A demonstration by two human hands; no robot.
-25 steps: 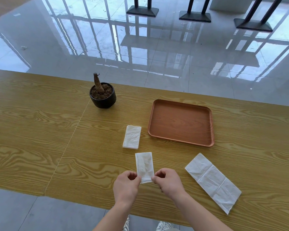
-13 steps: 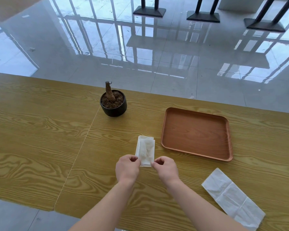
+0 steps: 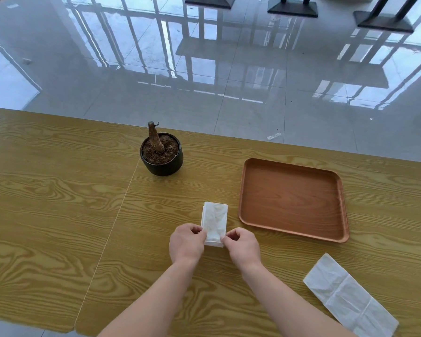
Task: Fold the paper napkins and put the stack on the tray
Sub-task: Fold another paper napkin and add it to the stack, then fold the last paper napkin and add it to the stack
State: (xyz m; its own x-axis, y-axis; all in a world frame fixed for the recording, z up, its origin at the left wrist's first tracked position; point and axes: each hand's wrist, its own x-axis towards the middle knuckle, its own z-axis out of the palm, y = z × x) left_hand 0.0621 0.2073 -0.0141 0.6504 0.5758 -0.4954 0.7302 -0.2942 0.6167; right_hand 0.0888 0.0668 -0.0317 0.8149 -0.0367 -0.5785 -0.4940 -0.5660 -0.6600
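Note:
A folded white napkin (image 3: pixel 214 221) lies on top of another folded napkin, whose edges peek out at the top left and bottom. My left hand (image 3: pixel 186 244) pinches its near left corner and my right hand (image 3: pixel 242 246) pinches its near right corner. The brown wooden tray (image 3: pixel 292 199) sits just to the right of this small stack and holds nothing. A third napkin (image 3: pixel 349 296), unfolded into a long creased strip, lies at the near right of the wooden table (image 3: pixel 58 203).
A black pot (image 3: pixel 161 156) with soil and a cut stump stands behind and left of the stack. The table's far edge borders a glossy tiled floor with black stand bases (image 3: pixel 292 8). A seam (image 3: pixel 112 224) runs through the tabletop left of my hands.
Both hands carried the folded napkin away from me and set it down on the other folded napkin beside the tray. The head camera moved in closer.

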